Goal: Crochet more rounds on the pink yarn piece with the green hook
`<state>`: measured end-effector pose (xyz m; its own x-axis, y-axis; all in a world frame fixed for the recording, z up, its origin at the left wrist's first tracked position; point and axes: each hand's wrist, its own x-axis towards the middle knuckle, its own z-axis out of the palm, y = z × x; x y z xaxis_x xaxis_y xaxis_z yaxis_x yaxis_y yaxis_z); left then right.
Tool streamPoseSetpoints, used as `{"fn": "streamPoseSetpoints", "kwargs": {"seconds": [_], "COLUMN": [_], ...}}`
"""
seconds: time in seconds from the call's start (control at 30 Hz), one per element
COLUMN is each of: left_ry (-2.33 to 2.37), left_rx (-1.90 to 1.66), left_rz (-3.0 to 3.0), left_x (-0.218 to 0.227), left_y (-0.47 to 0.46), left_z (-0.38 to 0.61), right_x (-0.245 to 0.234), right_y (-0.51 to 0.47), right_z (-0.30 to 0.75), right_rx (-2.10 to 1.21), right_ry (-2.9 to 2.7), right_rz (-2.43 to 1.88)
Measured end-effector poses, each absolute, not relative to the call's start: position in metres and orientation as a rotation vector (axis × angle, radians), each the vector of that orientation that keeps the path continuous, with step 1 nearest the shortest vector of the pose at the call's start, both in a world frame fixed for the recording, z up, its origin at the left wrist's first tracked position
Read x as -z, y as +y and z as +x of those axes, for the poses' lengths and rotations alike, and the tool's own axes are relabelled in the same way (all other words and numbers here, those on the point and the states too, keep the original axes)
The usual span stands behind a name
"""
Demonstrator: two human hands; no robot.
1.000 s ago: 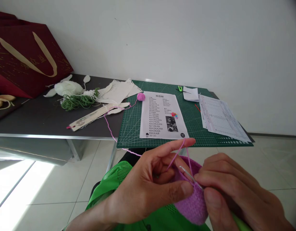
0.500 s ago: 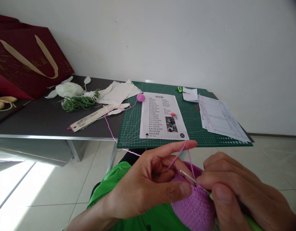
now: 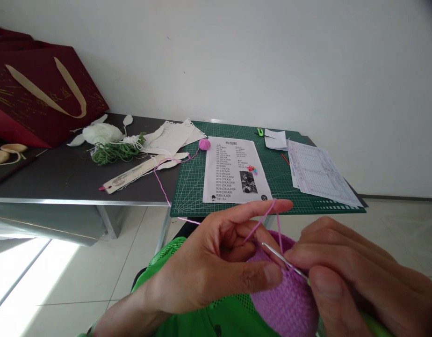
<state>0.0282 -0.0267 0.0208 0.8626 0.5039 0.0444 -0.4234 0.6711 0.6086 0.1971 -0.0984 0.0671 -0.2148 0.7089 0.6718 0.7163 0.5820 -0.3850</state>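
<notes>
- My left hand (image 3: 209,267) is clamped on the crocheted piece, with thumb and middle fingers pinching it and the index finger raised.
- The pink yarn (image 3: 261,222) runs up over that raised index finger, then down to the piece. Another length trails from my hand, past the table's edge, to the yarn ball (image 3: 204,144).
- My right hand (image 3: 356,276) is closed around the hook (image 3: 284,261), fingers together, with its green handle (image 3: 375,322) running out past the lower edge of the view.
- The hook's metal tip is at the piece's top edge, just beside my left thumb; I cannot tell if it is through a stitch.
- The crocheted piece (image 3: 284,304) is a rounded purple-pink cup, held between my hands above my green mesh vest (image 3: 167,267).
- Ahead, a green cutting mat (image 3: 281,175) lies on the dark table (image 3: 58,180).
- On the mat are the printed pattern sheet (image 3: 233,169), with colored stitch markers (image 3: 251,169) on it, and the ruled chart papers (image 3: 323,173).
- Left of the mat lie green yarn (image 3: 116,153), white stuffing (image 3: 102,134), paper scraps (image 3: 170,138) and a cream strip (image 3: 132,173).
- A dark red bag (image 3: 44,93) leans against the wall.
</notes>
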Motion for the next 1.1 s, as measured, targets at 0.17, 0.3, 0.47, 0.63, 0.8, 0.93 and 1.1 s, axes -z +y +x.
{"fn": "streamPoseSetpoints", "kwargs": {"seconds": [0.17,0.3,0.47,0.63,0.8,0.93,1.1], "left_ry": [0.17,0.176,0.098,0.112,0.111,0.121,0.13], "left_rx": [-0.544,-0.532,-0.518,-0.5,-0.481,-0.481,-0.49], "left_rz": [0.691,0.766,0.805,0.789,0.746,0.717,0.673], "left_x": [-0.022,-0.022,-0.019,-0.021,-0.024,-0.023,-0.024], "left_y": [-0.027,-0.025,-0.024,-0.025,-0.026,-0.027,-0.031], "left_z": [0.028,0.026,0.024,0.024,0.022,0.023,0.027], "right_x": [-0.066,-0.067,-0.068,-0.068,-0.061,-0.06,-0.062], "right_y": [-0.103,-0.103,-0.105,-0.106,-0.108,-0.109,-0.107], "right_z": [0.202,0.207,0.21,0.211,0.202,0.201,0.203], "right_rx": [-0.076,-0.129,-0.184,-0.212,-0.116,-0.048,-0.077], "right_ry": [-1.931,-1.987,-1.972,-1.989,-1.882,-1.891,-1.949], "right_rz": [-1.126,-1.119,-1.118,-1.119,-1.197,-1.276,-1.262]}}
